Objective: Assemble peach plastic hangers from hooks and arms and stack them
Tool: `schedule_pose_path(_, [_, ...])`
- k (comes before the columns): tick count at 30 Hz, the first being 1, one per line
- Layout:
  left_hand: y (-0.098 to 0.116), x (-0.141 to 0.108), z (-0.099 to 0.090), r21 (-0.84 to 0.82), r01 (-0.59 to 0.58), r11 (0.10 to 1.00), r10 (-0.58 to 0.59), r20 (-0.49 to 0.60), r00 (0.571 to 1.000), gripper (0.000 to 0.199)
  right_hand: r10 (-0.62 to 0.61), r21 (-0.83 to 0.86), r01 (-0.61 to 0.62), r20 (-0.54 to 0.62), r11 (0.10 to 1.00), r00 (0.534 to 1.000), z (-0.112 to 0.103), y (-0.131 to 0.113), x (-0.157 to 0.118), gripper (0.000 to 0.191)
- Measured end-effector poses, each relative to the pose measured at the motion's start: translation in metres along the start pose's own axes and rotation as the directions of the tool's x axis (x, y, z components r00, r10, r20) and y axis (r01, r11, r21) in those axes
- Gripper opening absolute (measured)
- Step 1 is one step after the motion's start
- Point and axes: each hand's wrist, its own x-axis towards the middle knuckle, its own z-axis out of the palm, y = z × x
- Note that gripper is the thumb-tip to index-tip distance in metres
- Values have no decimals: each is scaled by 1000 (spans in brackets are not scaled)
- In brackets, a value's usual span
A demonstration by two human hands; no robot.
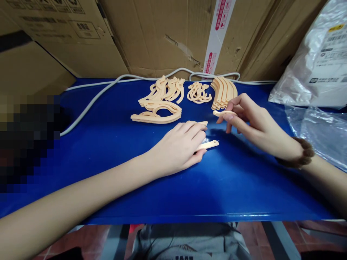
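Near the middle of the blue table, my left hand (183, 146) is closed over a cream plastic piece (210, 145), whose end with a small hole sticks out to the right. Another cream tip (204, 123) shows past its upper fingers. Between thumb and fingers, my right hand (241, 117) pinches a small cream hook (221, 113) above the table, to the right of my left hand. Behind the hands lie a pile of small curved hooks (199, 92) and a stack of curved arms (223, 92). Further left are more curved pieces (162, 110), partly stacked.
Cardboard boxes (162, 39) stand along the back edge of the blue table (173, 198). A white cable (92, 103) runs behind the pieces. On the right are a white plastic parcel (314, 68) and clear plastic film (322, 133). Part of the left side is pixelated.
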Motion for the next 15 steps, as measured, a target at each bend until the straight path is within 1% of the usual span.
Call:
schedule_pose_path(2, [-2, -1, 1, -57, -5, 998, 5, -3, 1000, 19, -29, -144, 32, 20, 989, 999, 1, -2, -3, 15])
schedule_pose_path(4, [-4, -2, 1, -106, -10, 994, 10, 0, 1000, 19, -38, -293, 49, 41, 955, 998, 1, -3, -4, 20])
schedule_pose_path(7, [-6, -3, 0, -148, -10, 989, 11, 6, 1000, 19, -53, -429, 84, 84, 900, 995, 1, -3, -6, 30])
schedule_pose_path(10, [-7, -3, 0, -166, -17, 986, 14, -19, 1000, 17, -72, -436, 133, 152, 890, 986, 1, -2, -8, 32])
schedule_pose_path(15, [-8, -5, 0, -186, -40, 982, 31, -50, 998, 13, -43, -382, 121, 207, 916, 977, 0, -5, -10, 35])
